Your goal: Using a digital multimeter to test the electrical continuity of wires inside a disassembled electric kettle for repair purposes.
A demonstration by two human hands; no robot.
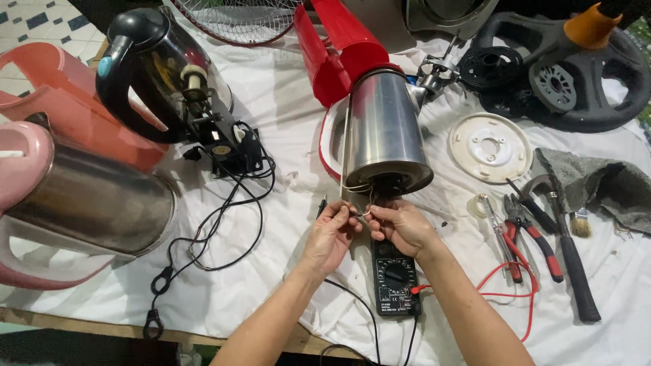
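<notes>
Left hand (pixel 330 234) and right hand (pixel 400 224), fingers pinched on thin wires (pixel 359 203) under red-handled steel kettle (pixel 385 129), black multimeter (pixel 395 279) near table's front edge.

Kettle body (pixel 385 129) at my hands — brushed steel, satin sheen; its handle (pixel 330 146) glossy red plastic. Multimeter (pixel 396 278) — matt black plastic. Bench cloth (pixel 285 102) — white, creased.

Two bare forearms rise from six o'clock and converge at centre frame. The left hand (pixel 331 234) and right hand (pixel 400 225) meet fingertip to fingertip, thumbs and forefingers pinched, wrists angled inward toward twelve o'clock.
</notes>
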